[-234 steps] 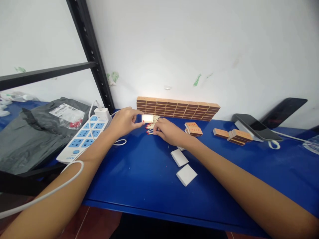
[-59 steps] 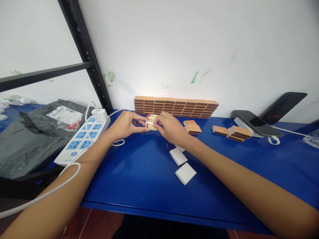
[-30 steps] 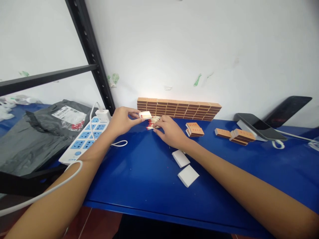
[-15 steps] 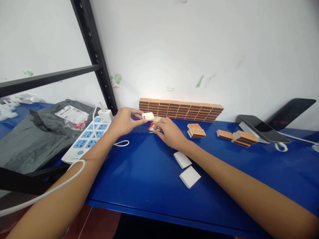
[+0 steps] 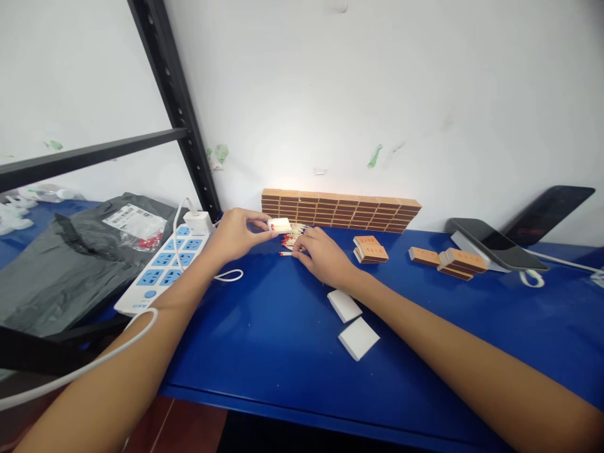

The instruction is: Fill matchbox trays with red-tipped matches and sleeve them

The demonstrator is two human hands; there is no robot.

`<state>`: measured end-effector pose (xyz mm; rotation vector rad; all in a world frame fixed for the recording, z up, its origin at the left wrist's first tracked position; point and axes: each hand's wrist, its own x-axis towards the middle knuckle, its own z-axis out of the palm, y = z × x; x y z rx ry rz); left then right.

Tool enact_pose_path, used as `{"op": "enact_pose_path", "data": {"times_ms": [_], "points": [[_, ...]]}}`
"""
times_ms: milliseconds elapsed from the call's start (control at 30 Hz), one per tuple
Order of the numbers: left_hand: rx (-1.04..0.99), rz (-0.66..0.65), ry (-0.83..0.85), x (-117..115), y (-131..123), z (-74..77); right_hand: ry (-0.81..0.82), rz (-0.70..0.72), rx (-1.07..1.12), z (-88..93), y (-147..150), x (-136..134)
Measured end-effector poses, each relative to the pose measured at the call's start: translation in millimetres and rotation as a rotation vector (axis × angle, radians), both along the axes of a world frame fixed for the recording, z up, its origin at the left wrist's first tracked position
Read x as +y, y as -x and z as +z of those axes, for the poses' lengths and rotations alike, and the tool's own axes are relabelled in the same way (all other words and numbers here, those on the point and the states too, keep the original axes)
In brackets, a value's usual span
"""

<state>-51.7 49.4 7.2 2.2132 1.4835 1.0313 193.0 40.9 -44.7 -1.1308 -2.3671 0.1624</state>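
Note:
Between thumb and fingers, my left hand (image 5: 240, 234) holds a small white matchbox tray (image 5: 279, 225) with some matches in it. Just right of and below the tray lies a loose pile of red-tipped matches (image 5: 293, 235) on the blue table (image 5: 264, 340). My right hand (image 5: 321, 255) is at the pile's near edge, its thumb and forefinger pinched on matches whose red tips stick out to the left. Two white tray pieces, one (image 5: 345, 306) above the other (image 5: 359, 338), lie below my right wrist.
A long stack of matchboxes (image 5: 340, 211) stands against the wall. More matchboxes (image 5: 370, 250) lie to the right, others (image 5: 460, 261) beside a phone (image 5: 495, 242). On the left are a power strip (image 5: 163, 270), white cables, a grey bag (image 5: 80, 258) and a black frame (image 5: 179, 100).
My right thumb and forefinger have drawn slightly back from the pile, with matches now showing at their tips. My left hand still holds the tray, and the view has shifted slightly.

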Motion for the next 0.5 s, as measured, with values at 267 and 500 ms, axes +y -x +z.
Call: {"op": "enact_pose_path", "data": {"times_ms": [267,500], "points": [[-0.007,-0.022,-0.011,-1.5,-2.1,0.0,0.037,0.009,0.003,6.8,-5.0,-8.4],[0.009,-0.004,-0.005,-0.1,-1.4,-0.7,0.065,0.069,-0.021,12.3,-7.4,-13.1]]}}
